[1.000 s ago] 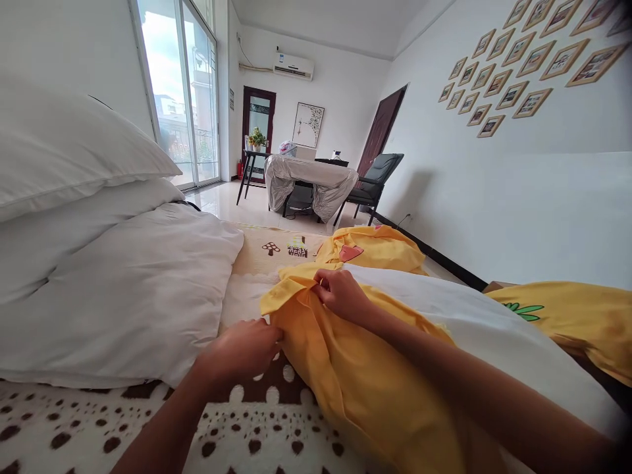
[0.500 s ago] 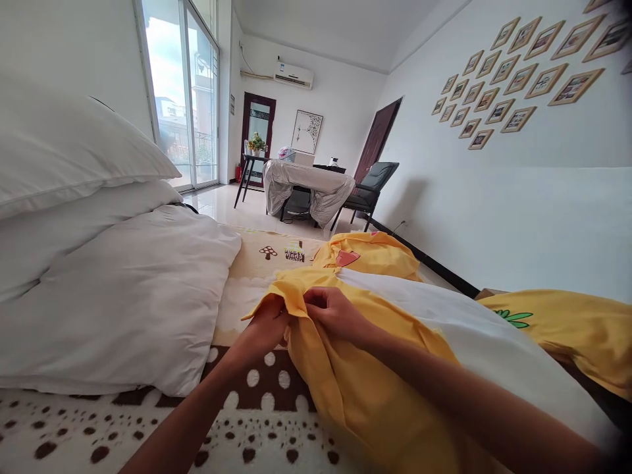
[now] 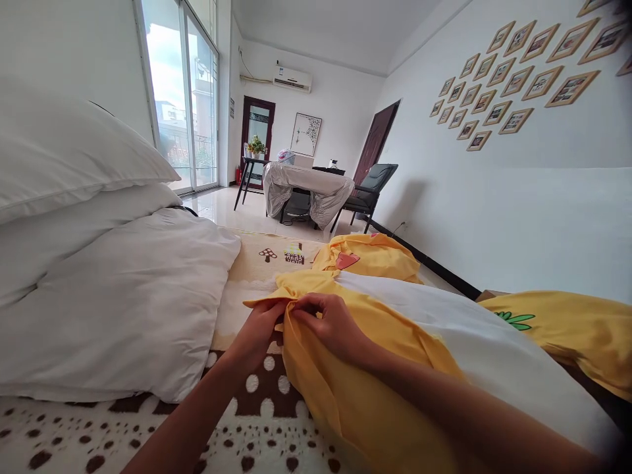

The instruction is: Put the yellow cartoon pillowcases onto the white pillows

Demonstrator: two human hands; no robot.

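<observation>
A yellow pillowcase (image 3: pixel 340 388) is partly drawn over a white pillow (image 3: pixel 434 309), whose right part lies bare. At the case's near-left edge, my left hand (image 3: pixel 259 329) pinches the fabric, its fingertips partly tucked under a fold. My right hand (image 3: pixel 328 322) grips the same edge just to the right, thumb and forefinger closed on the cloth. The fingertips of both hands almost meet at the hem. Whether a zip or other fastening lies under them is hidden.
White pillows (image 3: pixel 113 303) are piled on the left. Yellow printed fabric (image 3: pixel 375 257) lies beyond my hands, and another yellow pillow (image 3: pixel 582 329) sits at right. Below is a brown-and-cream patterned blanket (image 3: pixel 257 431). A covered table (image 3: pixel 311 181) and a chair (image 3: pixel 372 187) stand farther back.
My right hand has moved slightly left and down, closer to my left hand. The flap that stood up between them now lies lower, pinched together.
</observation>
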